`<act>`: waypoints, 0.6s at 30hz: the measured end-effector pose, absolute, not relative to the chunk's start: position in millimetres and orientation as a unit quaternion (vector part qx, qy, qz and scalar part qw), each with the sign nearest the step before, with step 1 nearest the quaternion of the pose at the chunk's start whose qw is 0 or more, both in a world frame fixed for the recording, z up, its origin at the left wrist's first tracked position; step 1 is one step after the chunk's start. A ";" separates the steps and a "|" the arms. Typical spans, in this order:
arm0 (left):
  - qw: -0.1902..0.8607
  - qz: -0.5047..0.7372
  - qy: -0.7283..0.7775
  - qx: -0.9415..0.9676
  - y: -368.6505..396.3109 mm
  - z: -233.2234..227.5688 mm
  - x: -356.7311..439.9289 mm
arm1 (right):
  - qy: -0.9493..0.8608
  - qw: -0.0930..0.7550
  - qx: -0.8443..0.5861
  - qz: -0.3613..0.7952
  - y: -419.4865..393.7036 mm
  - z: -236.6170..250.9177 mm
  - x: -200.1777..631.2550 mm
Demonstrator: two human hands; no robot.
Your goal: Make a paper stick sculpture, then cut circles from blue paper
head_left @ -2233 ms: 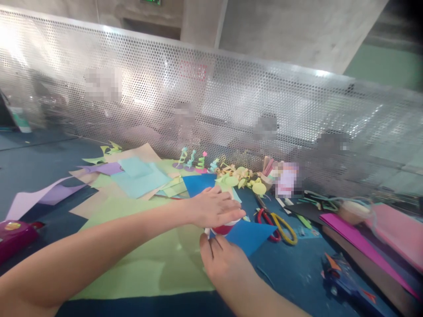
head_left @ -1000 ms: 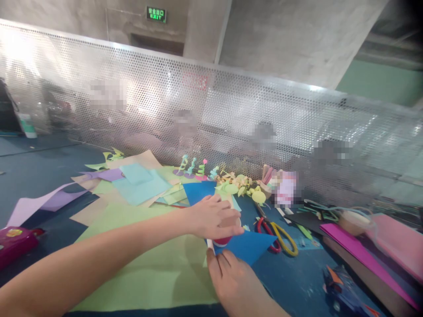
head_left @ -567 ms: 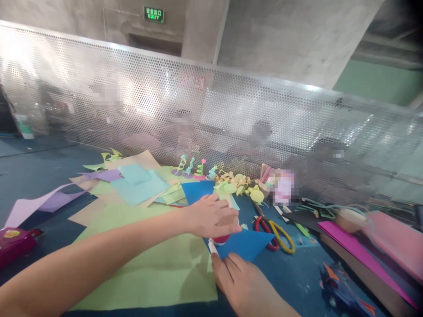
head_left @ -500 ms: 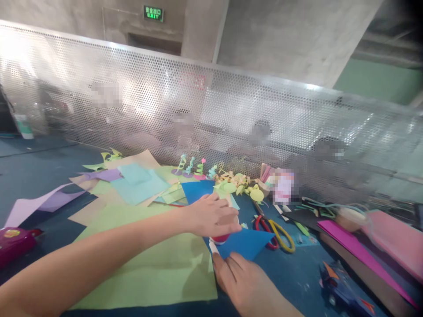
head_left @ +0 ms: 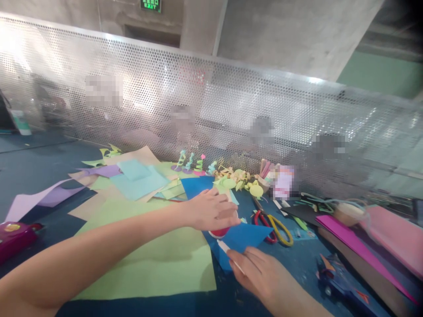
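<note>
My left hand (head_left: 211, 210) reaches across from the left, its fingers curled over a round red-and-white object (head_left: 219, 232) that it holds down on blue paper (head_left: 243, 237). Most of that object is hidden under the fingers. In my right hand (head_left: 264, 275), closed, is a slim white pen (head_left: 224, 246), whose tip points at the lower rim of the round object. A large light green sheet (head_left: 158, 264) lies under my left forearm. Just right of the blue paper are scissors (head_left: 276, 229) with one red and one yellow handle loop.
Light blue paper (head_left: 152, 180) and purple scraps (head_left: 49, 198) lie at the left. Small paper spirals (head_left: 199, 165) stand along the perforated metal panel (head_left: 142, 101). A toy car (head_left: 342, 284), a magenta sheet (head_left: 360, 251) and a pink one (head_left: 393, 237) are at the right.
My right hand with the white pen has shifted right along the lower rim of the round object. My left hand still holds the object down. The view has tilted slightly downward.
</note>
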State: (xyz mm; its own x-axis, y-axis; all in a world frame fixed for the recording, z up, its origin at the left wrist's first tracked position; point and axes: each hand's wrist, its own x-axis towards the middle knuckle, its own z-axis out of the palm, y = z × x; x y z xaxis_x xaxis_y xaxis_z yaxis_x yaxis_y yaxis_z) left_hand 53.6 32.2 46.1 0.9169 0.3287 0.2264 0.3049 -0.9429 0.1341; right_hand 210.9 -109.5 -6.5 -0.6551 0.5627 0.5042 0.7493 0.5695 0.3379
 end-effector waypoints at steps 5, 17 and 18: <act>0.034 0.133 0.141 0.980 34.1 44.6 54.4 | -0.670 0.381 -0.637 0.022 -100.8 20.8 241.5; 0.071 0.165 0.176 0.968 27.8 47.0 50.3 | -0.599 0.277 -0.680 0.320 34.3 57.5 239.3; 0.069 0.167 0.174 0.968 28.0 46.8 50.3 | -0.608 0.251 -0.672 0.340 42.1 59.5 232.8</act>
